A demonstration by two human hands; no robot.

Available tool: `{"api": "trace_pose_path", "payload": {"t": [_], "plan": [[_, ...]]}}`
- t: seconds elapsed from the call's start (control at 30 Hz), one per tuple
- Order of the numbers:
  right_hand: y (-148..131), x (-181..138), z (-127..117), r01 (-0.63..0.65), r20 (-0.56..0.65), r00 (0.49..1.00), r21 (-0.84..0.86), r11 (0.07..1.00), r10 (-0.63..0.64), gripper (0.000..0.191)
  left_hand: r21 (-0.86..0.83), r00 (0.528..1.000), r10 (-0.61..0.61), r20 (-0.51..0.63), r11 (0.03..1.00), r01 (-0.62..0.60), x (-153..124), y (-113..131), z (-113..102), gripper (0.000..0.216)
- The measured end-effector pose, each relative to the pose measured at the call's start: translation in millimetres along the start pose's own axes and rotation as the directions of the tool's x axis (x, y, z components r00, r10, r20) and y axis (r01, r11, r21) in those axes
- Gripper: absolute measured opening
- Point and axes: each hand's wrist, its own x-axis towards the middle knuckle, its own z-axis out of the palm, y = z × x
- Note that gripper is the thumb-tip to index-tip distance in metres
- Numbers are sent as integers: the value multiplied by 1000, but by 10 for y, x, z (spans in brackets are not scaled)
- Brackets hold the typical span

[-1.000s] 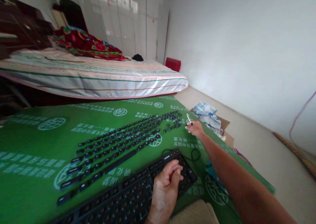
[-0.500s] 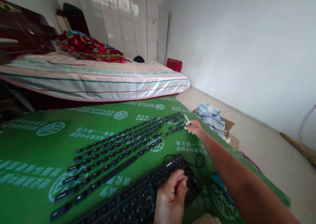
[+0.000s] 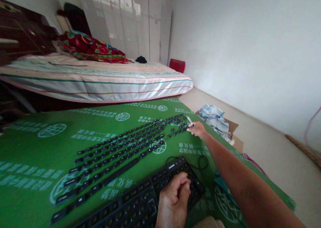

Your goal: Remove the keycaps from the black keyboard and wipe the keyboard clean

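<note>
My right hand [image 3: 197, 129] reaches to the far right end of the laid-out black keycaps [image 3: 120, 151], its fingers closed around a keycap puller [image 3: 190, 120]. The puller's thin metal wires point up and away from the fingers; part of it is hidden in the hand. Close to me, a black keyboard [image 3: 140, 204] with its key caps off lies at a slant, bare sockets showing. Over its right part, my left hand [image 3: 174, 198] rests with curled fingers drawn in toward the thumb, and I see nothing between them.
The green printed table cover [image 3: 82, 121] lies beneath everything. A black cable [image 3: 202, 162] loops beside the keyboard. Beyond the table stands a bed [image 3: 112, 82] with a red floral blanket [image 3: 92, 49]. A cardboard box [image 3: 232, 127] with blue-white cloth is on the floor at right.
</note>
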Motion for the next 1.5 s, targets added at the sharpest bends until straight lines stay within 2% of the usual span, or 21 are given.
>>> {"api": "trace_pose_path", "payload": {"t": [0.3, 0.43, 0.5, 0.6, 0.63, 0.7, 0.8, 0.87, 0.9, 0.97, 1.03, 1.27, 1.5], "plan": [[-23, -83, -47, 66, -75, 995, 16, 998, -65, 22, 6, 1000, 7, -12, 1000, -7, 9, -33, 10, 23], [-75, -235, -192, 155, -148, 978, 31, 987, -148, 36, -18, 1000, -3, -30, 1000, 2, 23, 8, 40, 23], [-109, -374, -300, 204, -182, 963, 28, 978, -196, 45, -25, 1000, -6, -31, 1000, 6, 32, 19, 50, 23], [-152, -713, -462, 278, -230, 934, -11, 961, -273, 50, -33, 1000, 11, -20, 999, -11, 41, 12, 55, 23], [-159, -860, -503, 309, -254, 917, -35, 950, -307, 50, -36, 1000, 16, -16, 999, -16, 43, 6, 55, 23], [-158, -1183, -545, 417, -309, 848, -114, 902, -432, 52, -44, 1000, 23, -8, 999, -23, 45, -4, 55, 23], [-107, -1651, -510, 435, -251, 866, -51, 899, -433, 53, -55, 1000, 30, -1, 998, -30, 51, -15, 60, 23], [-50, -1893, -448, 343, -110, 938, 143, 928, -330, 48, -55, 999, 40, 2, 998, -40, 59, -23, 66, 24], [-19, -1985, -417, 298, -38, 954, 218, 929, -297, 45, -54, 999, 46, 5, 998, -46, 64, -29, 70, 24], [38, -2118, -372, 236, 99, 955, 326, 916, -281, 39, -55, 998, 63, 12, 997, -62, 72, -43, 78, 24], [76, -2193, -359, 218, 184, 936, 369, 903, -301, 33, -58, 997, 72, 19, 996, -71, 76, -56, 86, 24], [69, -2235, -424, 282, 267, 894, 285, 916, -359, 23, -34, 997, 71, 37, 997, -69, 82, -62, 93, 26], [44, -2241, -434, 276, 285, 892, 271, 922, -350, 23, -20, 994, 97, 54, 995, -96, 89, -97, 89, 25]]}}
